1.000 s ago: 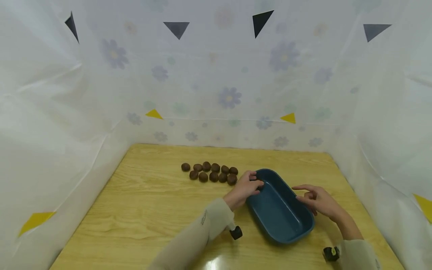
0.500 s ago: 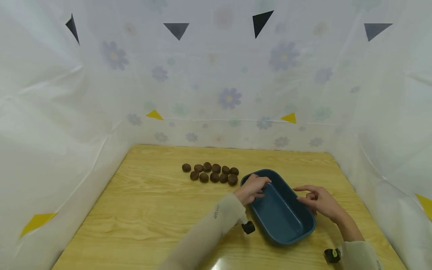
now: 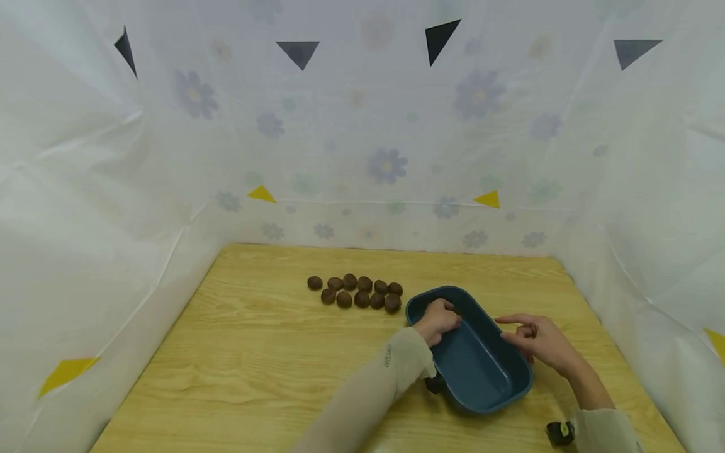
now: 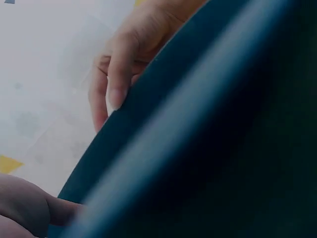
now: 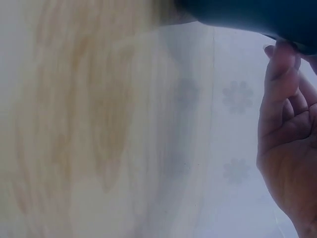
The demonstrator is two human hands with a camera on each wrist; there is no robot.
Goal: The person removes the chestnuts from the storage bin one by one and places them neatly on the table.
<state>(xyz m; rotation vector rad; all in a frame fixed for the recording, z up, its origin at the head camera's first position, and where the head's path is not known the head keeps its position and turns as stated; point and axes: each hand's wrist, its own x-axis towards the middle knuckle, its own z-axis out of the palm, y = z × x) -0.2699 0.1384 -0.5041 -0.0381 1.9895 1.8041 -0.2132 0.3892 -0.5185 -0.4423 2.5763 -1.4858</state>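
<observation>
In the head view, my left hand reaches inside the blue rectangular tray near its far-left end. Its fingers bend downward, and whatever may lie beneath or between them is hidden. My right hand is at the tray's right long side, index finger extended and fingertips against the rim from outside. From the left wrist, the right hand shows beyond the dark tray wall. Several brown chestnuts lie in two rough rows left of the tray, apart from both hands.
A light wood-grain table carries everything. White sheeting with flowers stands behind it and at both sides. A small black wrist camera hangs from the left sleeve close to the tray's wall, another black wrist camera from the right sleeve.
My left hand has moved right and toward me, from the tray's far-left rim to inside it. The right hand stays at the rim, and the chestnut rows keep their arrangement.
</observation>
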